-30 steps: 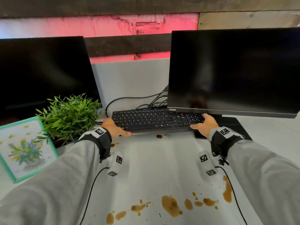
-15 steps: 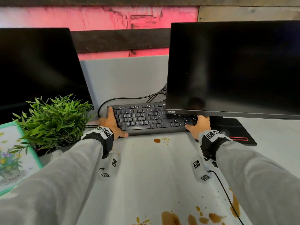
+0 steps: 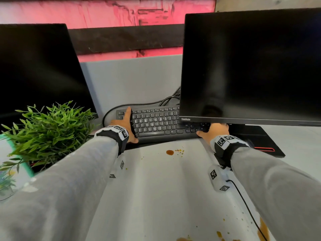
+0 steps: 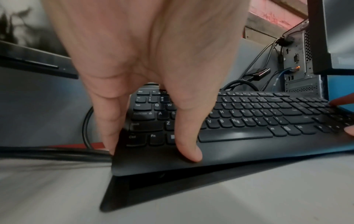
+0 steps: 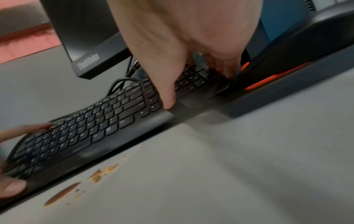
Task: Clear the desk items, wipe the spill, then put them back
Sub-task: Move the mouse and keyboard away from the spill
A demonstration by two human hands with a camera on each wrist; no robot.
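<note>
A black keyboard (image 3: pixel 156 125) lies at the back of the white desk (image 3: pixel 165 188), its right end under the right monitor. My left hand (image 3: pixel 129 126) grips its left end, thumb (image 4: pixel 189 151) on the front rim and fingers (image 4: pixel 109 128) down the side. My right hand (image 3: pixel 212 131) holds the right end, thumb (image 5: pixel 168 97) on the keys and fingers (image 5: pixel 226 71) curled round the edge. In the left wrist view the keyboard (image 4: pixel 239 133) has its front edge raised off the desk. Brown spill drops (image 3: pixel 169 152) lie just in front of it, with larger patches (image 3: pixel 264 228) near the front edge.
The right monitor (image 3: pixel 251 66) stands on a black base with a red strip (image 3: pixel 264 149). The left monitor (image 3: pixel 38 72), a green plant (image 3: pixel 50 129) and a teal-framed picture (image 3: pixel 10 180) fill the left side. Cables (image 3: pixel 166 100) run behind the keyboard.
Both hands have moved the keyboard back, away from me, so its right end now sits further under the right monitor. The view has shifted forward and the big spill patches have dropped to the bottom edge.
</note>
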